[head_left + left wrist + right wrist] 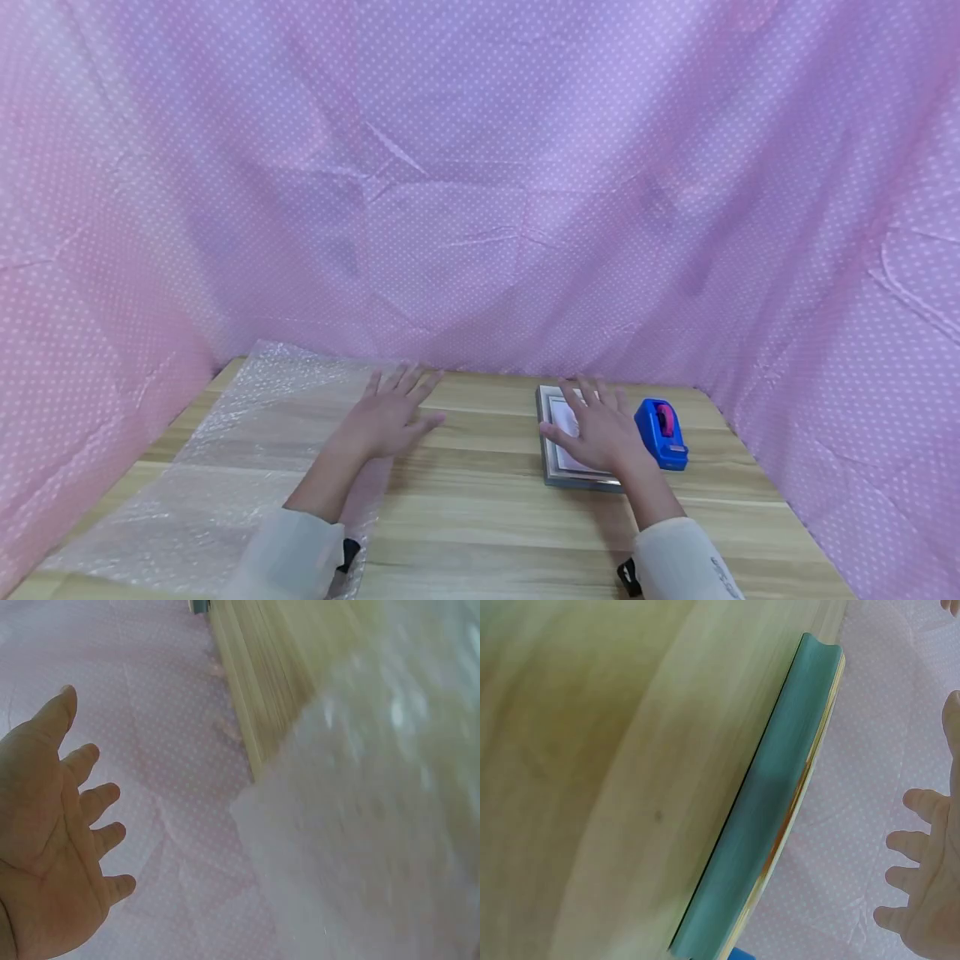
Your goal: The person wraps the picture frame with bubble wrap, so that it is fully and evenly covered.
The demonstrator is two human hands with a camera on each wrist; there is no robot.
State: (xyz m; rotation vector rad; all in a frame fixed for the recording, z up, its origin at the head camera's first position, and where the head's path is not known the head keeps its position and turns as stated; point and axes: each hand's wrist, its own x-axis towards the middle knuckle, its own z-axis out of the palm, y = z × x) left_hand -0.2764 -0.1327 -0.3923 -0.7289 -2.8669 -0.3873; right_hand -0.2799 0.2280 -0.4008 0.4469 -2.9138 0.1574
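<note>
Draping the back and both sides, a pink-to-lilac fabric curtain with small white dots [480, 233] encloses a rectangular table top of pale, wood-grained board [465, 517]. Across the table's left part lies a large, clear sheet of bubble wrap [240, 475], spread flat, with its far edge close to the curtain. Two off-white sleeves [288, 554] reach in from the near side, one of them over the wrap.

On the right half of the table, toward the back, a rectangular picture frame with a grey-green grooved side, a silvery face and a pale panel [567, 461] lies flat, face up. The left hand [386, 423] hovers over the right edge of the wrap, fingers spread, palm down, grasping nothing. The right hand [603, 433] hangs above the frame, equally released, its fingers fanned out; it hides much of the frame's right side from the head view.

Just to the right of the frame stands a glossy blue plastic tape dispenser [660, 446], near the right hand but ungripped. Small black pieces [628, 577] show at the cuffs. Inside the dispenser sits a bright pink roll of tape [668, 417].
</note>
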